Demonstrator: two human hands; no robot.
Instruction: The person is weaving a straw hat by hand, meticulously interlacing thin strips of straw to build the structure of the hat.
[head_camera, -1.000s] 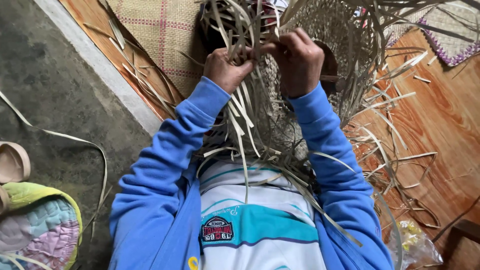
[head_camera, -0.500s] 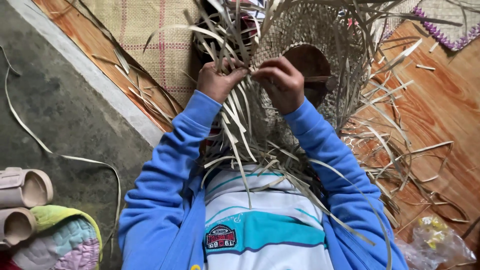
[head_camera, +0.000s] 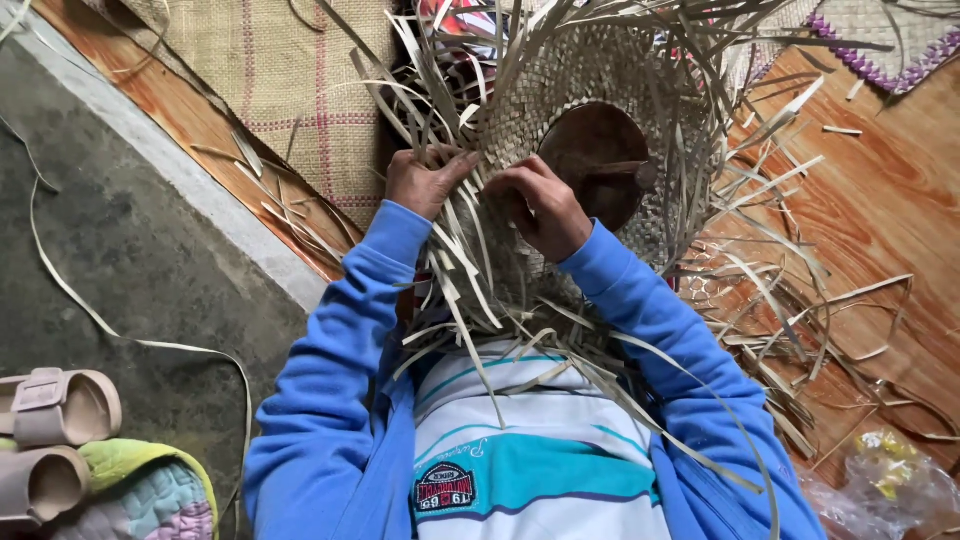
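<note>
left hand (head_camera: 425, 183) fingertips: buried among the loose straw strips (head_camera: 470, 270), grip not readable
right hand (head_camera: 545, 207) palm: turned away, fingers curled into the woven piece (head_camera: 590, 85)
woven piece far edge: cut off by the top edge
dark round form (head_camera: 595, 160): partly hidden behind the weave
sandals (head_camera: 55, 440), near left: cut by the left edge
clear plastic bag (head_camera: 890, 480), near right: contents blurred, cut by the edge
purple-edged mat (head_camera: 890, 40), far right: mostly out of view
</note>
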